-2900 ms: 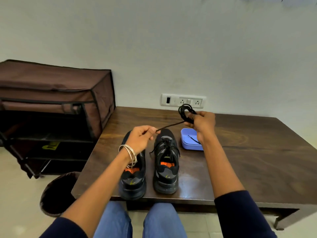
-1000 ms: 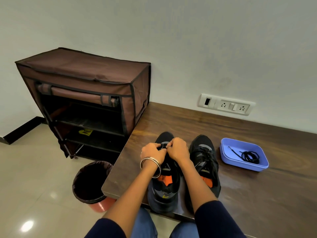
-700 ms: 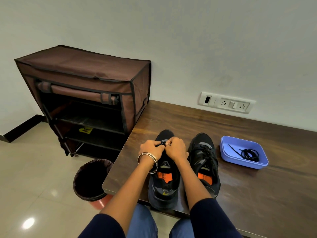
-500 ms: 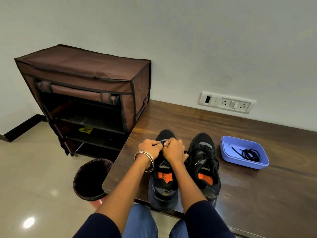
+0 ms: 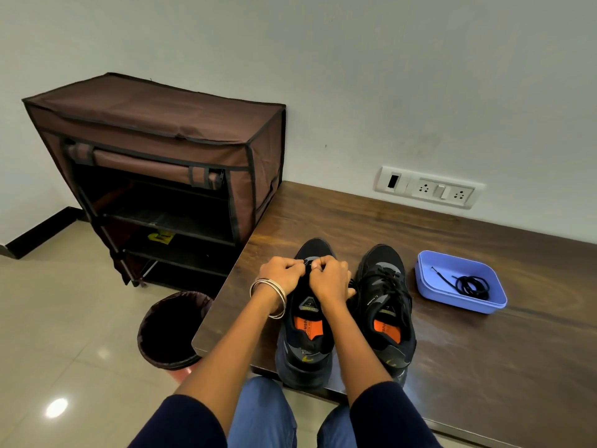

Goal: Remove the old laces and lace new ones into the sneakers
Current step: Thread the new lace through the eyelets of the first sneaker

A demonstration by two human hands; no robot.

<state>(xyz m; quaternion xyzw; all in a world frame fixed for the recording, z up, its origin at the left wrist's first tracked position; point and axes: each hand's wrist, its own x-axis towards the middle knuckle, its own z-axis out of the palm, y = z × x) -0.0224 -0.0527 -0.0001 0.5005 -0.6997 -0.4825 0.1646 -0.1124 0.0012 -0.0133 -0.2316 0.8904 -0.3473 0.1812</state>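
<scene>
At the centre of the frame the curled fingers of the left hand [image 5: 281, 275] and the right hand [image 5: 329, 279] meet and pinch something small and dark on the front part of the left sneaker [image 5: 305, 321]; what exactly they pinch I cannot tell. Just right of it stands the right sneaker [image 5: 386, 305], laced in black, both on the wooden table [image 5: 484, 367]. Further right, a coiled black lace [image 5: 470, 286] lies in the blue tray [image 5: 458, 305].

A brown fabric shoe rack [image 5: 155, 163] stands on the tiled floor [image 5: 48, 318] at far left, its front flap rolled up, against the white wall [image 5: 323, 76]. A dark-lined waste bin [image 5: 171, 331] sits near the left edge of the wooden desk [image 5: 484, 367]. A switch-and-socket panel [image 5: 429, 190] is mounted on the wall above the desk's far edge.
</scene>
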